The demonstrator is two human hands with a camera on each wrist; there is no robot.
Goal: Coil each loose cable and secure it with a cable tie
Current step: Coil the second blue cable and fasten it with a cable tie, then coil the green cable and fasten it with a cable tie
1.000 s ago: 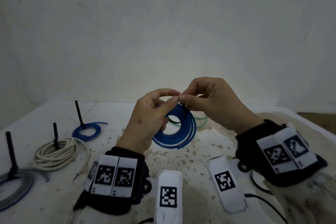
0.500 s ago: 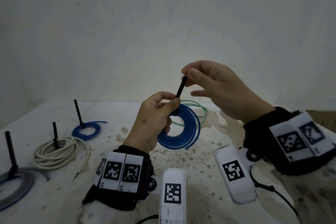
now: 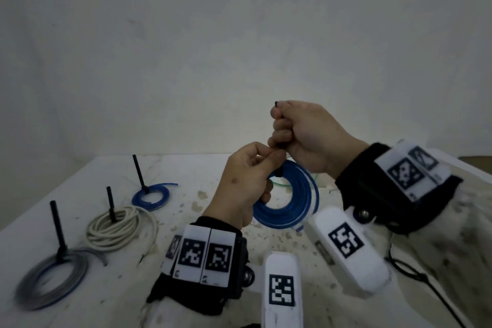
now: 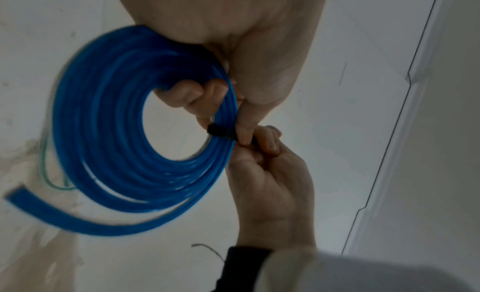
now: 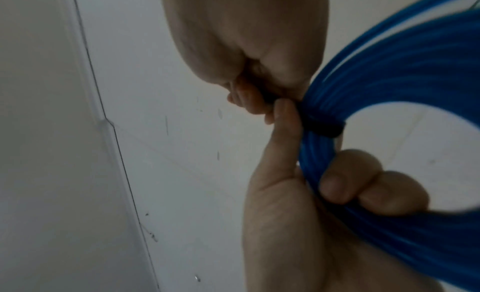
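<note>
Inside right fist point(image 3: 300, 136), tie point(image 3: 278, 172) mostly hidden.

a plain pale wall point(image 3: 239, 48) fills the upper half of the head view, bare and evenly dim. below it runs a white bench point(image 3: 186, 176) whose top is blotched with brownish stains and specks. at the far right edge a strip of brown floor point(image 3: 479, 164) shows
</note>
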